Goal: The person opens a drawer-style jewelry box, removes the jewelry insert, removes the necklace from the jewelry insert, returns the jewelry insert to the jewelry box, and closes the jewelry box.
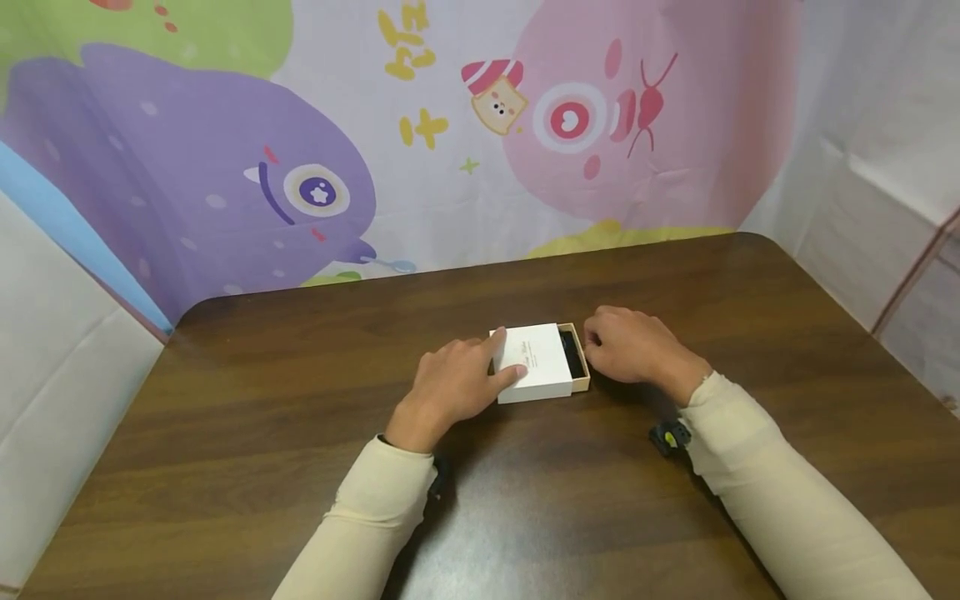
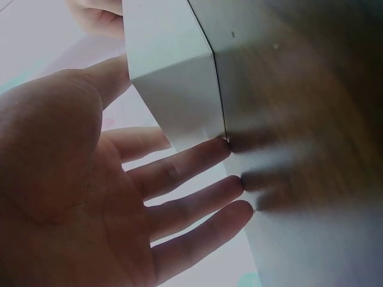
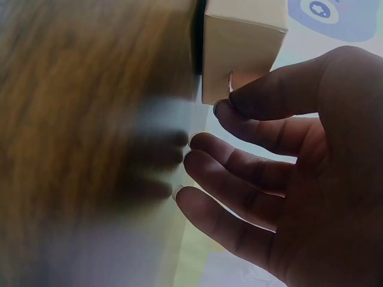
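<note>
A small white sliding box (image 1: 534,362) lies on the table with printed script on its top. Its tan-edged inner drawer (image 1: 581,384) sticks out a little at the right end, and something black (image 1: 572,354) shows inside it. My left hand (image 1: 453,379) holds the box's outer cover at its left end, thumb and index finger against it and the other fingers (image 2: 197,218) extended by the tabletop. At the drawer's end, my right hand (image 1: 633,343) pinches a thin pull tab (image 3: 230,82) between thumb and index finger. Its remaining fingers (image 3: 239,179) are bent loosely below.
The brown wooden table (image 1: 247,433) has rounded far corners. Behind it hangs a cartoon-printed cloth (image 1: 442,192), and pale covered panels (image 1: 60,383) stand to either side. A dark device (image 1: 670,437) sits at my right wrist.
</note>
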Action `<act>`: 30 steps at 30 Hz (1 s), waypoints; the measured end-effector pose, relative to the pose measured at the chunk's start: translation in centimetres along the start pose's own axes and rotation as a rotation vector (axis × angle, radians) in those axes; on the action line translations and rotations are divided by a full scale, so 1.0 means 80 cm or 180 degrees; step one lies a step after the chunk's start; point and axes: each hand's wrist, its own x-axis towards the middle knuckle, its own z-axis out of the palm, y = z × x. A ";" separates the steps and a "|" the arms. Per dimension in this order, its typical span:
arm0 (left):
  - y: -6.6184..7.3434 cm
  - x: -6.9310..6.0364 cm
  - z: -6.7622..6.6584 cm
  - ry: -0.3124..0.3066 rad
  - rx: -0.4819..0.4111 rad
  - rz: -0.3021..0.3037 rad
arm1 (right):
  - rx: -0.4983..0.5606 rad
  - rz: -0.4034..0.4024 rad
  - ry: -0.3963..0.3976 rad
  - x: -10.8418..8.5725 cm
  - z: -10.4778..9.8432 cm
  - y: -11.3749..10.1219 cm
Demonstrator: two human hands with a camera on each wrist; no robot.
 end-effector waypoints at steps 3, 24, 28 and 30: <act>0.000 0.000 0.002 -0.0003 -0.0027 -0.0004 | -0.0042 -0.0007 0.0003 0.000 0.001 0.001; 0.001 -0.001 0.001 -0.0020 -0.0034 -0.0007 | -0.0054 -0.0020 0.0023 0.001 0.002 0.004; 0.001 -0.001 0.000 -0.0002 -0.0028 0.0007 | -0.0051 -0.0011 0.0017 0.001 0.002 0.005; 0.001 -0.001 0.000 0.0008 -0.0019 0.0021 | -0.0048 0.0004 0.0009 0.001 0.002 0.006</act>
